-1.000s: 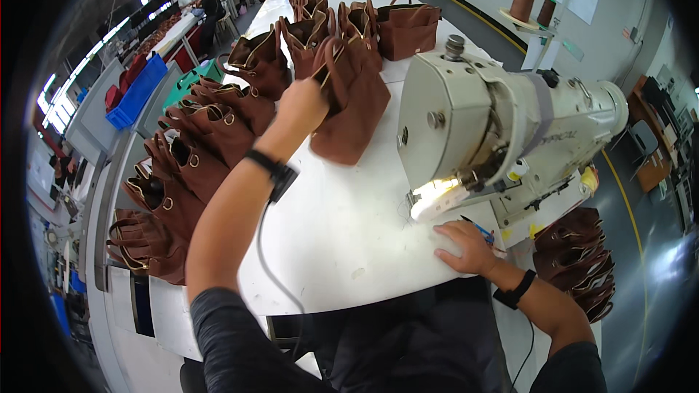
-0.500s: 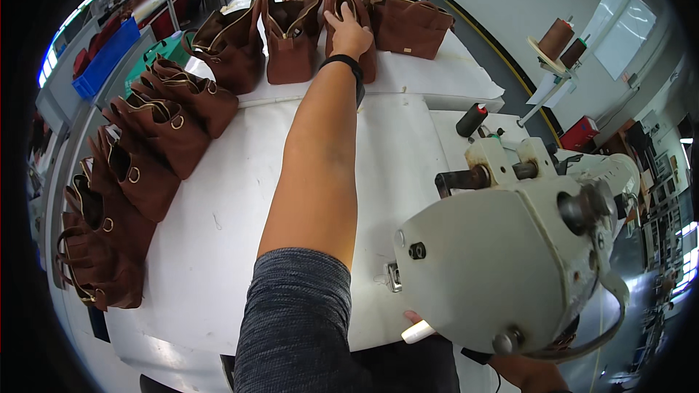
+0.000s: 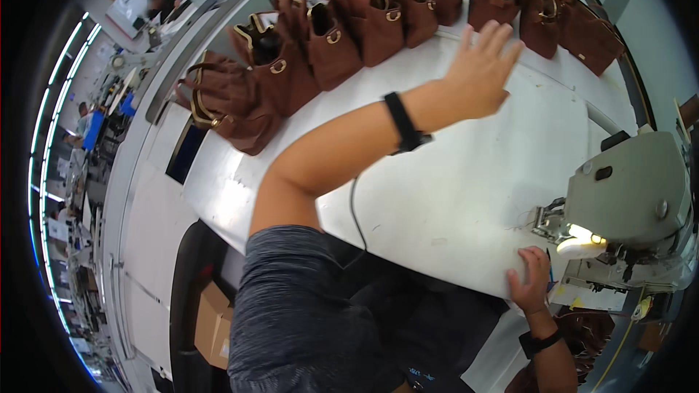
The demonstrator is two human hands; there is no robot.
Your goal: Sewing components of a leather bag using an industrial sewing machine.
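Left hand [image 3: 477, 76] empty, fingers splayed; brown bag [image 3: 491, 10] stands upright just past fingertips. Right hand [image 3: 530, 280] way farther, thumb out, at table [image 3: 437, 196].

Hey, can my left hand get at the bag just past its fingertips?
Probably yes: your left hand is open and points toward the bag, with nothing visible standing between them.

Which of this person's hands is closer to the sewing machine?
Right. The right hand is at the white table's near edge, just left of the sewing machine. The left hand is farther away, spread open over the table near the brown bags.
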